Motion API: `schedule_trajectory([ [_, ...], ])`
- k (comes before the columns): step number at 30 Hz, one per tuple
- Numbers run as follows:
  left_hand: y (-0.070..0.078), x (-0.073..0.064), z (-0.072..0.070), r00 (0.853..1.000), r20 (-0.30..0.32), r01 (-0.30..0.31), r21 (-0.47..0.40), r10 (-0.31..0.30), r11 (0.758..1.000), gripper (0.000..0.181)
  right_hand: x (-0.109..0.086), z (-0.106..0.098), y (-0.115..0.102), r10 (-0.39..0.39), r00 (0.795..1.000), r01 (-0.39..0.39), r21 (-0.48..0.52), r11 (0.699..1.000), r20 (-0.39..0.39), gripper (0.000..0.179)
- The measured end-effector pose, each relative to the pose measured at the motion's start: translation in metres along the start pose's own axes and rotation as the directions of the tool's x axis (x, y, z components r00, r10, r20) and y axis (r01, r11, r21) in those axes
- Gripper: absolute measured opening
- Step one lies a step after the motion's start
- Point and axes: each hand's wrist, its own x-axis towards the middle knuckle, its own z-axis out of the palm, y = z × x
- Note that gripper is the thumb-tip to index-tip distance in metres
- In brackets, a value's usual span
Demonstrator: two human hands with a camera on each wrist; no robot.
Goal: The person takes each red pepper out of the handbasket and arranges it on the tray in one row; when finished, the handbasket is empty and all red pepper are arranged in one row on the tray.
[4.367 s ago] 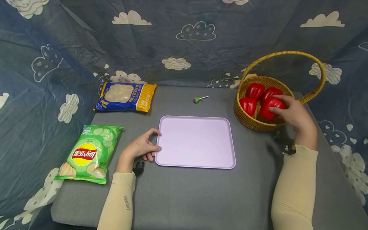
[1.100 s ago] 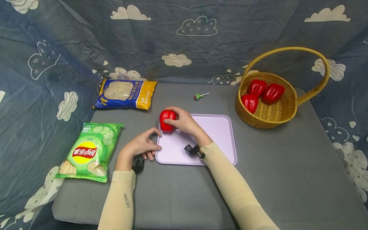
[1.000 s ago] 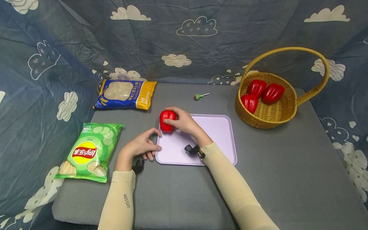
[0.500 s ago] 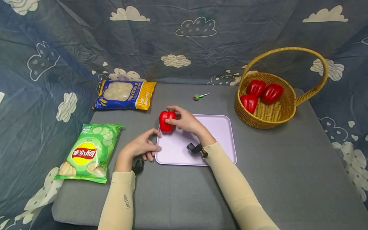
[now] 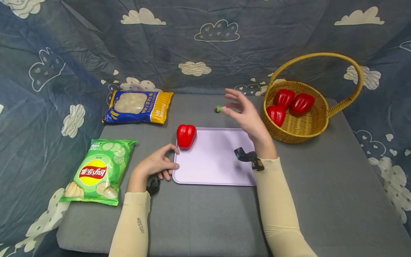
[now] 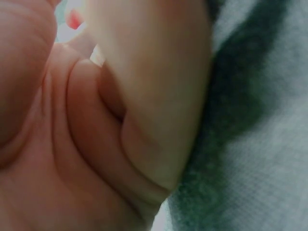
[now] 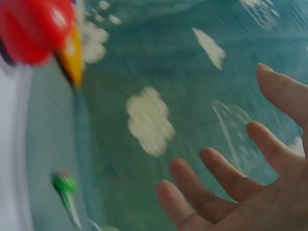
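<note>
A red bell pepper [image 5: 186, 136] stands on the upper left corner of the lilac tray [image 5: 218, 160], its stem pointing away. My left hand [image 5: 155, 163] holds the tray's left edge, thumb and forefinger on the rim, the other fingers curled beside it. The left wrist view shows mostly the curled fingers and palm. Over the tray's far right part, my right hand [image 5: 247, 116] is raised with spread fingers and holds nothing. Behind its thumb lies a lollipop [image 5: 218, 109], its stick hidden in the head view but seen in the right wrist view.
A wicker basket [image 5: 297, 137] with three red bell peppers [image 5: 302, 104] stands at the back right, its tall handle arching up. A blue and yellow pasta bag [image 5: 138, 107] lies at the back left. Nearer on the left is a green chip bag [image 5: 99, 171].
My right hand carried one bell pepper from the basket to the tray's upper left corner, turned it, and let it go. That hand has since moved up and right. The left hand stayed put.
</note>
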Motion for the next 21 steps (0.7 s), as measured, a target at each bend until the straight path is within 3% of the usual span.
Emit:
schedule_trajectory([
  [3,0.000,0.000,0.001,1.000,0.003,0.002,0.000,-0.002,1.000,0.051,-0.009,-0.032,-0.002,-0.008,0.992,0.012,0.027,1.000,-0.124,0.065],
  [5,0.000,0.000,0.002,1.000,0.007,0.000,0.003,0.000,1.000,0.052,-0.014,-0.052,0.002,-0.025,0.975,0.037,0.051,0.998,-0.220,0.064],
  [11,0.001,0.000,0.002,1.000,0.005,-0.002,-0.001,0.002,1.000,0.053,-0.029,-0.111,0.021,-0.007,0.878,0.084,0.138,0.987,-0.479,0.062],
  [13,0.000,0.000,0.002,1.000,0.003,-0.001,-0.003,0.001,1.000,0.053,-0.033,-0.128,0.029,0.025,0.853,0.067,0.159,0.985,-0.521,0.062],
  [16,0.000,0.002,0.003,1.000,0.005,0.002,-0.008,-0.002,1.000,0.053,-0.037,-0.145,0.040,0.085,0.834,0.010,0.168,0.986,-0.546,0.064],
  [21,-0.001,0.001,0.001,1.000,-0.002,-0.002,-0.013,0.001,1.000,0.052,-0.034,-0.154,0.054,0.179,0.832,-0.120,0.144,0.982,-0.525,0.070],
])
